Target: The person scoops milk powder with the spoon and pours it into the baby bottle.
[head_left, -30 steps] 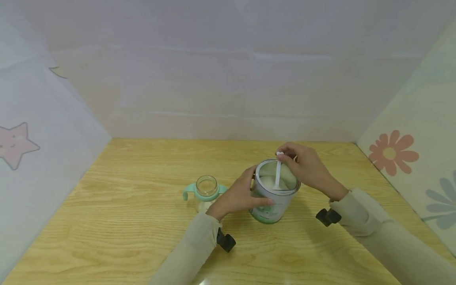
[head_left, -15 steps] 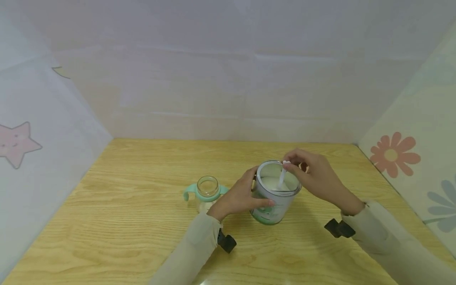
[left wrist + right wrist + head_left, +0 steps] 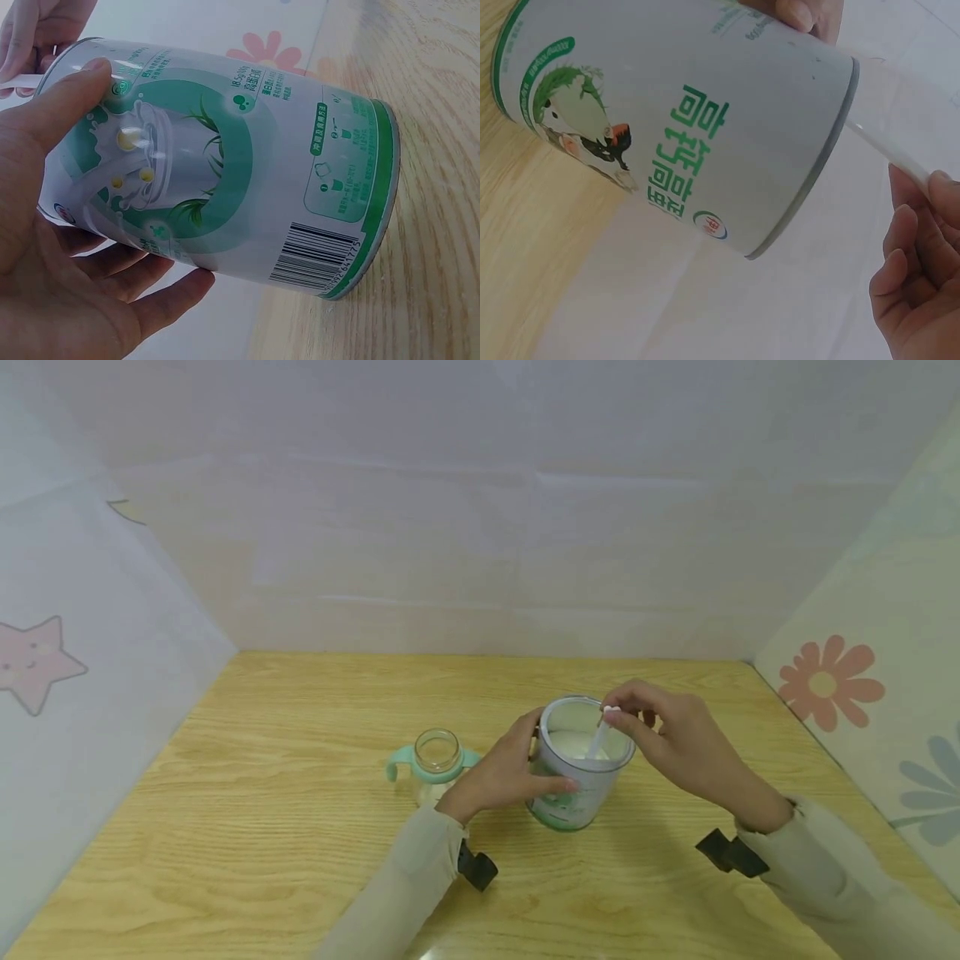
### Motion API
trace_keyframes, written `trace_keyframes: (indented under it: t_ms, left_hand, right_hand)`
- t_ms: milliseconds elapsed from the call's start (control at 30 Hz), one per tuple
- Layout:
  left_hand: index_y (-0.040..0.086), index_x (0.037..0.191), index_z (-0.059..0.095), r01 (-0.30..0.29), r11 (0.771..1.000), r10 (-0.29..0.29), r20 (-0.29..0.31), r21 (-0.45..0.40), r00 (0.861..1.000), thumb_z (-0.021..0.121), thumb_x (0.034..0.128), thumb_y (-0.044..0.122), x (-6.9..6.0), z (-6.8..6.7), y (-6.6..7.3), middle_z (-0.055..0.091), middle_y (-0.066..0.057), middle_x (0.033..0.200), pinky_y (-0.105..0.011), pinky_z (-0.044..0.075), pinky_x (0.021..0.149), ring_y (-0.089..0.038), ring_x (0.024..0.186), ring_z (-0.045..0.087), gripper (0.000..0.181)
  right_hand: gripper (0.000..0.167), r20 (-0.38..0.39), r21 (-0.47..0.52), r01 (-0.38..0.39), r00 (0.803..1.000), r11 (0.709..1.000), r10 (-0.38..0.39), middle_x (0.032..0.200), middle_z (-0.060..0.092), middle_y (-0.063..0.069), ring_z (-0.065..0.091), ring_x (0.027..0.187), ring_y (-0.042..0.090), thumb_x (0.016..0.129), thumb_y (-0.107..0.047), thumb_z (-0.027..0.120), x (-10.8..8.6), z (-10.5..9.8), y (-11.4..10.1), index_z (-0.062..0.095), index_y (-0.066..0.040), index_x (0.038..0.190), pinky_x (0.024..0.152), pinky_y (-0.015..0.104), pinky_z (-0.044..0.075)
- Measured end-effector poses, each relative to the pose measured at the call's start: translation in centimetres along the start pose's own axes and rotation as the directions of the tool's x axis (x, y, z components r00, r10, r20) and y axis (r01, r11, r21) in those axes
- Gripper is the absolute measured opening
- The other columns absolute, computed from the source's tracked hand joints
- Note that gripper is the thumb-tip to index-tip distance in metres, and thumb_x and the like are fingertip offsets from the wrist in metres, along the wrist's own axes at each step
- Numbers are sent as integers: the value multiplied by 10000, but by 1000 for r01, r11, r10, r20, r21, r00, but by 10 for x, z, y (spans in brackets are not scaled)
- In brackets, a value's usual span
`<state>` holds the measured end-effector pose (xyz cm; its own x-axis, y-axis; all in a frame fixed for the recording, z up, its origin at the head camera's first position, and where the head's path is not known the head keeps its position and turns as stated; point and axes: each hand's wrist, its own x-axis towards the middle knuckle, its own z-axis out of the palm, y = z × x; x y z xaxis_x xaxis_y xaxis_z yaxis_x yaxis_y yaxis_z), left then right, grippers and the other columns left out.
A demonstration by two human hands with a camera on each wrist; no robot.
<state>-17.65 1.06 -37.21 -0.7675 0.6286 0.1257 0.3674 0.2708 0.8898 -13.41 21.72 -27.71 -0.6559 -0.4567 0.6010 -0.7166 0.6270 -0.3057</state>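
Note:
A white and green milk powder can (image 3: 573, 802) stands without a lid on the table, pale powder visible inside. My left hand (image 3: 504, 774) grips its left side, thumb across the front and fingers round the back, as the left wrist view shows. Over the can's right rim, my right hand (image 3: 678, 739) pinches the top of a white scoop handle (image 3: 600, 739) between thumb and fingers. The handle slants down into the can; the scoop's bowl is hidden. In the right wrist view, the handle (image 3: 889, 146) emerges past the rim.
Left of the can stands a clear baby bottle (image 3: 437, 752) with a mint-green collar and handles, uncapped, pale contents low inside; my left forearm partly covers it. The wooden table (image 3: 300, 793) meets a pale cloth backdrop (image 3: 390, 560) at the back and both sides.
My right hand has moved right and slightly toward me, carrying the scoop handle's top along, so the handle leans further right. My left hand and the can have barely moved.

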Motion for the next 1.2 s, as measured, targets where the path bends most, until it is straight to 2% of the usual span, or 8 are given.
trace_keyframes:
  t_ms: [200,700,1000,1200]
  left_hand:
    - [173,1518,156,3,1000,-3,4,-6,1000,763,812,328,0,-1,0,368,-54,1422,-401,433,1028,-155,1213,429,944]
    - [174,1516,162,12,1000,-12,4,-15,1000,778,798,316,1,-1,0,377,-56,1417,-403,420,1042,-144,1198,433,956]
    - [177,1523,150,16,999,-16,0,28,1000,767,805,345,-1,-4,1,357,-70,1444,-416,418,1032,-172,1220,433,961]
    - [182,1527,123,-7,998,6,9,66,1000,757,816,342,-2,-6,3,300,-72,1482,-426,358,1096,-223,1349,362,966]
  right_hand:
    - [77,-3,7,31,1000,1000,-31,764,655,-39,438,587,-16,885,-21,639,8,-2,4,644,-61,951,532,150,374]
    - [95,-18,-28,15,1000,999,-16,755,673,-3,477,598,-23,868,20,648,23,-8,6,636,-42,939,552,132,386]
    - [133,-63,-26,-66,996,997,64,723,675,39,490,586,-33,846,53,661,31,-11,12,656,-24,954,520,140,362]
    - [136,-84,-19,-107,991,994,105,742,691,104,499,644,-98,846,64,656,35,-7,22,668,2,966,574,102,403]
